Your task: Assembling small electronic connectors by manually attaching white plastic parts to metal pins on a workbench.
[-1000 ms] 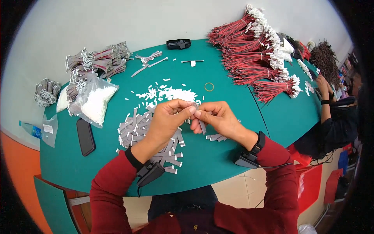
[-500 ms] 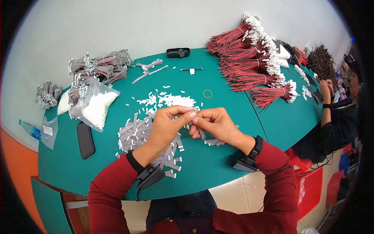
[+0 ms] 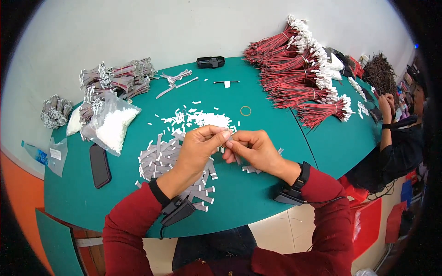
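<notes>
Over the middle of the green table [image 3: 258,207], my two hands meet fingertip to fingertip. My right hand [image 3: 257,149] is closed on a short grey ribbon cable [image 3: 238,159], whose lower part hangs under the fingers. Thumb and forefinger of my left hand [image 3: 202,146] are pinched at the cable's upper end; what they grip is mostly covered by the fingertips. Beneath my left wrist spreads a heap of grey ribbon cables [image 3: 154,161] with white ends. Just beyond the hands lies a pile of small white connectors [image 3: 212,119]. A few cables [image 3: 251,169] rest beside my right hand.
A bag of white connectors [image 3: 115,126], tied cable bundles [image 3: 129,76] and a phone [image 3: 100,165] lie at left. Red-black wire bundles [image 3: 294,73] fill the back right. A rubber band [image 3: 245,111] and a black holder [image 3: 210,62] lie beyond. Another person [image 3: 396,147] works at right.
My right hand's fingers have shifted very slightly around the cable, and the cable's hanging part shows a little less. Both hands stay together in the same place.
</notes>
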A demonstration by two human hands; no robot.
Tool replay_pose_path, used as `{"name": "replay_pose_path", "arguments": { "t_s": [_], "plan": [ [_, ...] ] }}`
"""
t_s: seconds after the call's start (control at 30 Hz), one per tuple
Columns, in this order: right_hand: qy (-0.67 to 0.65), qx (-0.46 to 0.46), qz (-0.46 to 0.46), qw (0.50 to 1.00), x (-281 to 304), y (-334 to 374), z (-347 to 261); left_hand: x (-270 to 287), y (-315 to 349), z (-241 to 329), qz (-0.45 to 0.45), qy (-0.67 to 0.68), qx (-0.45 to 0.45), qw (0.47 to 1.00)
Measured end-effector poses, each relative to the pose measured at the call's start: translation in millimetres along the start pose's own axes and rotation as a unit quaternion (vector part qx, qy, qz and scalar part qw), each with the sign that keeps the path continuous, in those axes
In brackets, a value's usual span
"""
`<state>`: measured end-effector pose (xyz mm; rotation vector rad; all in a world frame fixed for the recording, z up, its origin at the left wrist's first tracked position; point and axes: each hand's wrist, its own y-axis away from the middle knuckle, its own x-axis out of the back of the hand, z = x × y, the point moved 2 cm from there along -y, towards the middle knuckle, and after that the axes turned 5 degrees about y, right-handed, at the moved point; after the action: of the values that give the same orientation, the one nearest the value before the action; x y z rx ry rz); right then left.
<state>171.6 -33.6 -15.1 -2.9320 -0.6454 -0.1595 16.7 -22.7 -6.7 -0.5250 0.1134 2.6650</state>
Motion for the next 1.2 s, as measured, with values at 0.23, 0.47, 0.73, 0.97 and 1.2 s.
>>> {"name": "replay_pose_path", "arguments": {
  "t_s": [0.23, 0.47, 0.73, 0.97, 1.2],
  "plan": [
    [-0.108, -0.018, -0.064, 0.992, 3.6, 1.6, -11.4, 3.1, -2.2, -9.6, -0.015, 0.029, -0.049, 0.998],
    [-0.057, 0.030, 0.019, 0.998, 0.0, 0.4, -3.9, -3.1, 0.8, -4.4, -0.028, 0.028, -0.045, 0.998],
    [-0.009, -0.014, 0.021, 1.000, 6.8, 2.4, -7.5, -3.3, 0.0, -2.6, -0.002, -0.014, -0.031, 0.999],
    [-0.009, -0.015, 0.009, 1.000, 3.1, 2.3, -9.1, 4.2, -3.0, -1.1, 0.006, -0.073, -0.098, 0.992],
    [-0.043, -0.022, 0.002, 0.999, 2.1, 1.0, -6.4, 2.2, -2.6, -6.3, 0.033, -0.129, -0.129, 0.983]
  ]
}}
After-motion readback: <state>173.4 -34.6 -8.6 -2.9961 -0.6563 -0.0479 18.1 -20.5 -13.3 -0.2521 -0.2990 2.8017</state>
